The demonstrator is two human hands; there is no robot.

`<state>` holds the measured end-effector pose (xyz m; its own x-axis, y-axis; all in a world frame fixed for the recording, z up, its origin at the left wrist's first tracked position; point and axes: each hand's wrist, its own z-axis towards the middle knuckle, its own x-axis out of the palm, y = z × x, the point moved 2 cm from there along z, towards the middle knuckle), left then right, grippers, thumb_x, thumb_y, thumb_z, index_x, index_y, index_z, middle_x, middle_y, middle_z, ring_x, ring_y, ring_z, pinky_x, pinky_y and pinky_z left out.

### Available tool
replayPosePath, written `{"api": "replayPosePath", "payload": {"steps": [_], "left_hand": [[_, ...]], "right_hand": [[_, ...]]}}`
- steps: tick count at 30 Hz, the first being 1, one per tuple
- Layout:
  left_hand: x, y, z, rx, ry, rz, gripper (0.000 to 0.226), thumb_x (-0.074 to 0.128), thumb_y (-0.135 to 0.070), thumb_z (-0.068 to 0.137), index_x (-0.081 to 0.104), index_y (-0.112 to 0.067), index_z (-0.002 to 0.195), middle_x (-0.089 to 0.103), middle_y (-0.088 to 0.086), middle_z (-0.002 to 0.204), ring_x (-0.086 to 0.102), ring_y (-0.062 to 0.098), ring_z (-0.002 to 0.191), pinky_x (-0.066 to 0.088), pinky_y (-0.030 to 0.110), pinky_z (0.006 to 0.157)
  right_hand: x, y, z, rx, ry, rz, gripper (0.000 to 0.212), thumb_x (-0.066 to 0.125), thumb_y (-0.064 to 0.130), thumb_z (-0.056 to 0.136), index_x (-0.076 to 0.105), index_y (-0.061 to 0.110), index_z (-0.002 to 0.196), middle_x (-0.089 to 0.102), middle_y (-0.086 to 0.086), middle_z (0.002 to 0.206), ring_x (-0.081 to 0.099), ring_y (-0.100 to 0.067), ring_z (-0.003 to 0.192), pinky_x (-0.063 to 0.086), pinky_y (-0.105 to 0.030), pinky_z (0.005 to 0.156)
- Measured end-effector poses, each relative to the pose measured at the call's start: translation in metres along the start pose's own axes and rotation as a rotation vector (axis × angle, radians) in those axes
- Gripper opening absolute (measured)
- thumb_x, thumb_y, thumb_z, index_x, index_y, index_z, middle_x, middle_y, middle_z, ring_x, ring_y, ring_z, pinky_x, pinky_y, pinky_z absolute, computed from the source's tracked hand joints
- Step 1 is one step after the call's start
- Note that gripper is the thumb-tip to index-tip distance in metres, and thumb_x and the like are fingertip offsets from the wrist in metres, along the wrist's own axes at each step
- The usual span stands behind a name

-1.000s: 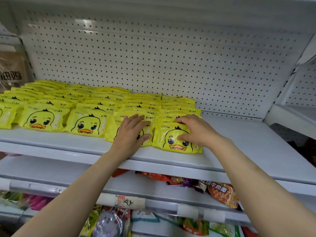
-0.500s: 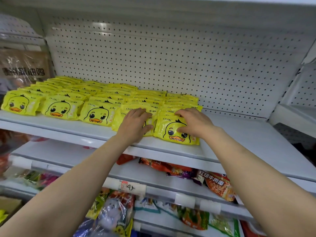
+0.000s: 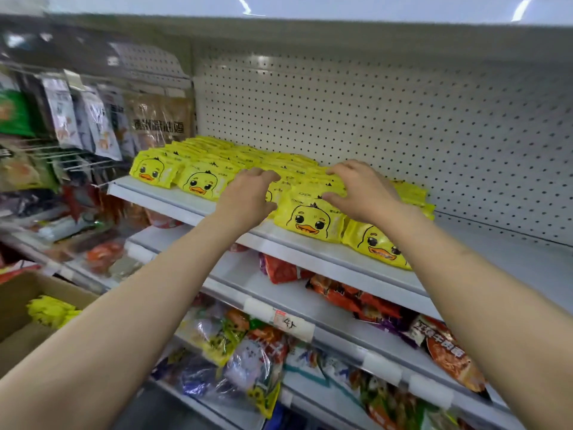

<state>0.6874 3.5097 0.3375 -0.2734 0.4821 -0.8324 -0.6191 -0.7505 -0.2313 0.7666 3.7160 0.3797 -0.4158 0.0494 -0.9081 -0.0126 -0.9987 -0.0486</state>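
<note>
Packets point(image 3: 310, 218) lie flat, duck beaks pointing toward shelf point(image 3: 313, 247) front.

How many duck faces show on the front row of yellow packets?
4. The leftmost packet; its neighbour; a third packet below the right hand; a fourth packet at the row's right end. A fifth may hide behind the left hand.
</note>
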Motion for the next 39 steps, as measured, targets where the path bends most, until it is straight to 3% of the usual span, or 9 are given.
{"api": "replayPosePath", "payload": {"steps": [8, 14, 18, 21, 29, 39], "left_hand": [[-0.078, 0.117, -0.064, -0.072, -0.071, 0.125, 0.057, 0.072, -0.025, 0.083, 0.05, -0.019, 0.136, 0.051, 0.008, 0.135, 0.046, 0.031, 0.124, 0.042, 0.044, 0.1], [-0.131, 0.219, -0.126, -0.161, -0.101, 0.244, 0.052, 0.066, -0.029, 0.085, 0.052, -0.02, 0.134, 0.053, 0.007, 0.131, 0.05, 0.031, 0.119, 0.047, 0.048, 0.093], [-0.152, 0.282, -0.164, -0.211, -0.106, 0.274, 0.044, 0.062, -0.037, 0.088, 0.055, -0.019, 0.128, 0.056, 0.006, 0.124, 0.052, 0.032, 0.113, 0.049, 0.049, 0.088], [-0.163, 0.325, -0.186, -0.258, -0.086, 0.297, 0.045, 0.062, -0.04, 0.089, 0.055, -0.02, 0.129, 0.056, 0.005, 0.127, 0.052, 0.032, 0.114, 0.049, 0.049, 0.09], [-0.167, 0.421, -0.217, -0.373, -0.059, 0.308, 0.046, 0.06, -0.043, 0.091, 0.055, -0.022, 0.132, 0.053, 0.002, 0.135, 0.05, 0.028, 0.122, 0.044, 0.042, 0.097], [-0.138, 0.562, -0.202, -0.524, 0.066, 0.345, 0.046, 0.058, -0.041, 0.092, 0.052, -0.024, 0.134, 0.053, 0.003, 0.135, 0.05, 0.029, 0.119, 0.049, 0.044, 0.092]], "right_hand": [[0.015, 0.147, 0.028, -0.162, -0.101, 0.172, 0.052, 0.059, 0.047, 0.092, 0.049, 0.025, 0.138, 0.051, 0.0, 0.14, 0.042, -0.023, 0.132, 0.038, -0.037, 0.104], [0.044, 0.274, 0.05, -0.227, -0.06, 0.292, 0.051, 0.06, 0.044, 0.091, 0.051, 0.023, 0.137, 0.05, -0.001, 0.14, 0.042, -0.024, 0.132, 0.039, -0.036, 0.105], [0.061, 0.351, 0.065, -0.282, -0.029, 0.371, 0.051, 0.06, 0.039, 0.094, 0.05, 0.017, 0.139, 0.048, -0.004, 0.142, 0.039, -0.023, 0.134, 0.027, -0.029, 0.106], [0.077, 0.399, 0.074, -0.3, -0.02, 0.39, 0.05, 0.057, 0.044, 0.094, 0.05, 0.021, 0.138, 0.048, 0.0, 0.142, 0.038, -0.021, 0.133, 0.033, -0.032, 0.106], [0.135, 0.498, 0.113, -0.4, 0.116, 0.404, 0.052, 0.054, 0.048, 0.094, 0.046, 0.023, 0.14, 0.045, 0.003, 0.145, 0.037, -0.018, 0.135, 0.034, -0.037, 0.109], [0.24, 0.6, 0.213, -0.511, 0.251, 0.455, 0.054, 0.052, 0.048, 0.096, 0.042, 0.025, 0.143, 0.043, 0.003, 0.148, 0.035, -0.019, 0.137, 0.037, -0.037, 0.109]]}}
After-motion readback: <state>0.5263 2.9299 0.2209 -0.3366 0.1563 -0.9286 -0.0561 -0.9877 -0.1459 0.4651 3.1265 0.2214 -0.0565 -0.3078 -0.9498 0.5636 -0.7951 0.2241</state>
